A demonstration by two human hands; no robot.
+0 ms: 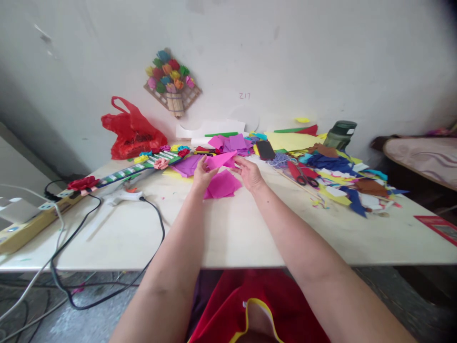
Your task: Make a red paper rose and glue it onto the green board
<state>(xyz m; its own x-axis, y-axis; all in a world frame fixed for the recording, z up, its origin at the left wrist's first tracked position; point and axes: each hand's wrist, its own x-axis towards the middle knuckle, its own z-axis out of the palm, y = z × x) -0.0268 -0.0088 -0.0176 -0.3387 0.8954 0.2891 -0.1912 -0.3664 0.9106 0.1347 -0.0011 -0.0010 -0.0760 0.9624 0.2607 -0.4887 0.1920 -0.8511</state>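
Observation:
A bright pink sheet of paper (pixel 222 160) is held up between my two hands, slightly above the table. My left hand (pixel 202 175) pinches its left edge with thumb and fingers. At its right corner, the fingers of my right hand (pixel 250 174) close on the paper, their tips partly hidden. Below lie more magenta paper pieces (pixel 223 185) on the pale table. Purple paper (pixel 186 166) rests just left of my left hand, and a stack of violet squares (pixel 235 143) sits behind.
At left are a red plastic bag (pixel 130 131), a flower-decorated strip (pixel 143 166), a white glue gun (pixel 119 196) with its cord, and a power strip (pixel 32 224). Toward the right lie a phone (pixel 265 150), scissors (pixel 303 177), paper scraps (pixel 335 164) and a green bottle (pixel 339 136).

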